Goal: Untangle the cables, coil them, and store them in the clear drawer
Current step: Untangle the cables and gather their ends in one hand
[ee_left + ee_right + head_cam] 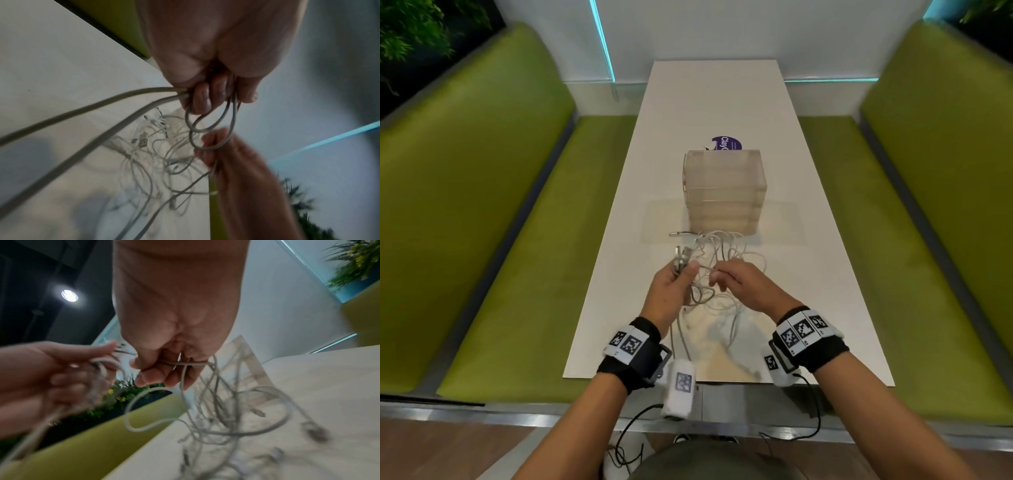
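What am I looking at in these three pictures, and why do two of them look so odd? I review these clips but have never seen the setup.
There is no machine here: a person works with bare hands, wearing one camera on the head and one on each wrist. The wide picture comes from the head camera, looking down a white table between green benches. The two odd ones look along each hand from the wrist, so the palm fills the top.

On the table stands a clear drawer unit, its drawers shut, with a purple sticker behind it. In front of it lies a tangle of pale cables.

The left hand grips a bundle of strands with several plugs sticking up. The right hand pinches one strand out of the tangle. Nothing is coiled or stored yet.
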Demonstrator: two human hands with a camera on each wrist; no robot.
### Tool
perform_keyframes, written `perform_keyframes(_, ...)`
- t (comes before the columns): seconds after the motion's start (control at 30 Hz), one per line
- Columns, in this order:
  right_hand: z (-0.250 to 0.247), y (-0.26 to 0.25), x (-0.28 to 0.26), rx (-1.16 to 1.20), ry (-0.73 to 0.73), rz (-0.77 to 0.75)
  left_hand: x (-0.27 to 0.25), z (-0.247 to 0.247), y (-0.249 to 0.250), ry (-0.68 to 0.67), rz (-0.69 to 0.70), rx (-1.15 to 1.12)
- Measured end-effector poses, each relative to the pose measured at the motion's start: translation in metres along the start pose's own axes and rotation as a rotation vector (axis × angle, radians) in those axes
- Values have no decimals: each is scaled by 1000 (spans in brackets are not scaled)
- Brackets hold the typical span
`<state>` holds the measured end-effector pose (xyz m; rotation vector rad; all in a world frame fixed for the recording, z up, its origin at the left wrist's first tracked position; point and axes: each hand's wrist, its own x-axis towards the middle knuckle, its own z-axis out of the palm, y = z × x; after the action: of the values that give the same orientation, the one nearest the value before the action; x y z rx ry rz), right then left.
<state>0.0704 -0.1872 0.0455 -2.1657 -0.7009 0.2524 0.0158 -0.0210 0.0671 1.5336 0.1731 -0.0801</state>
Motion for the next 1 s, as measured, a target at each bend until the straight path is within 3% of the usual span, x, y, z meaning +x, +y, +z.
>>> perform_keyframes(0.13, 3, 30, -4, -16, 42, 38, 0, -22, 13, 100, 16, -177)
perform_keyframes(0.37, 7, 34, 2, -13, 100, 50, -3, -27, 5, 177, 31, -198)
perform_keyframes(0.5, 11, 16, -3, -39, 63, 18, 2, -15, -4, 103, -5, 42)
perform_keyframes(0.63, 12, -2, -2, -56, 41, -17, 4, 7, -6, 4, 1, 79)
perform_keyframes(0.83, 9, -5, -6, -14, 4, 7, 2, 14, -1, 45, 22, -29)
perform_keyframes(1.0, 7, 4, -3, 19, 82, -11, 1, 8, 10, 151, 61, -149)
